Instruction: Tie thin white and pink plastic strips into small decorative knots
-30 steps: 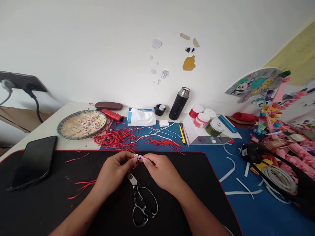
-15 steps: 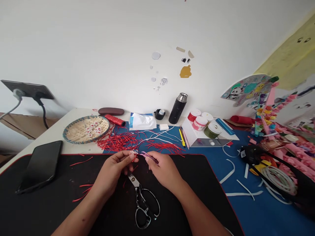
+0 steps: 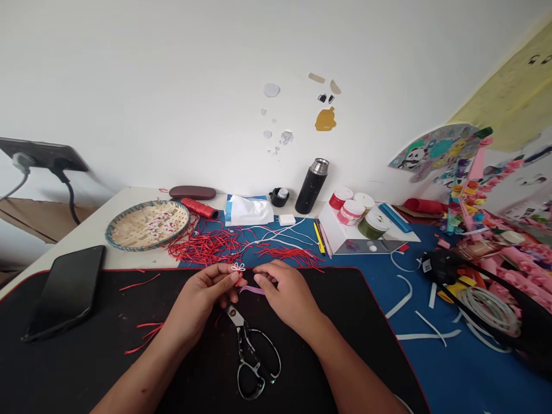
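Between the thumb and fingers of my left hand (image 3: 212,288) is a small white looped cord knot (image 3: 237,268), with a bit of red cord below the loops. My right hand (image 3: 285,287) is closed on purple tweezers (image 3: 252,290), whose tips point left, below the knot and apart from it. Its thumb and forefinger are close to the knot's right side; whether they touch any cord, I cannot tell. Scissors (image 3: 252,356) lie under my hands on the black mat (image 3: 328,379), their blades partly hidden by my left hand.
A woven basket (image 3: 125,230) with small red-and-white pieces stands left, above a phone (image 3: 66,293). Red cord pieces (image 3: 207,247) and a red thread spool (image 3: 199,208) lie behind the mat. A black flask (image 3: 311,187) and several lidded jars (image 3: 351,212) stand at the back.
The tweezers' tips have dropped away from beside the knot and now sit lower. My right hand's fingers have shifted slightly. My left hand keeps its hold on the knot.
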The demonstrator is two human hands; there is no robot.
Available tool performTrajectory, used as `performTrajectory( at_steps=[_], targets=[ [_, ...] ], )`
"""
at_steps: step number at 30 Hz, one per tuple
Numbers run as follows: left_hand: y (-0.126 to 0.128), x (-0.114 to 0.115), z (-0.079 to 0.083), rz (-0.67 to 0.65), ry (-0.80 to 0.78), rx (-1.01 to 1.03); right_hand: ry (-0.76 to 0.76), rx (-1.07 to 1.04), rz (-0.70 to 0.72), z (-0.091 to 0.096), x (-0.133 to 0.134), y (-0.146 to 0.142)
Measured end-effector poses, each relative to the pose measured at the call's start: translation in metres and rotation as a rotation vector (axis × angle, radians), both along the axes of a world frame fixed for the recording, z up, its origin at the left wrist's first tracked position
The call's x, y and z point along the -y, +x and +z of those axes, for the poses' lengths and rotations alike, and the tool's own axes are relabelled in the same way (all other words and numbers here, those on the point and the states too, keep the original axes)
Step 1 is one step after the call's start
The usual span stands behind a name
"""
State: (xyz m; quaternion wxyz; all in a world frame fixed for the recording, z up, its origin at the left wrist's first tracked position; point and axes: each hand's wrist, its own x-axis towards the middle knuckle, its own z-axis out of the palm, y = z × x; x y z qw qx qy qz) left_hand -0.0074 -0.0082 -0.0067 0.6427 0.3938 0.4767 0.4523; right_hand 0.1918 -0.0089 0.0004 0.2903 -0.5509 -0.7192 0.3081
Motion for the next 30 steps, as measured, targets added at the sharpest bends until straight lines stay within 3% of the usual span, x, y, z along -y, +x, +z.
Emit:
performTrajectory(
  at_steps=[4,9,19,30],
  targets=[
    [0.0,0.0021,-0.0015,-0.055,-0.012,-0.027,-0.065,-0.268,-0.008,-0.0013,-0.001,-0.0011],
    [0.001,0.0029,-0.0021,-0.088,-0.026,-0.012,-0.148,-0.406,0.03,0.0002,0.0003,-0.0037],
    [0.0045,0.0045,0.0039,-0.17,-0.023,-0.118,-0.093,-0.316,0.015,0.0004,0.0022,-0.0054],
    [0.0047,0.0063,0.0053,-0.037,0.03,-0.178,-0.243,-0.489,0.048,-0.0028,0.0024,-0.0047]
  ],
)
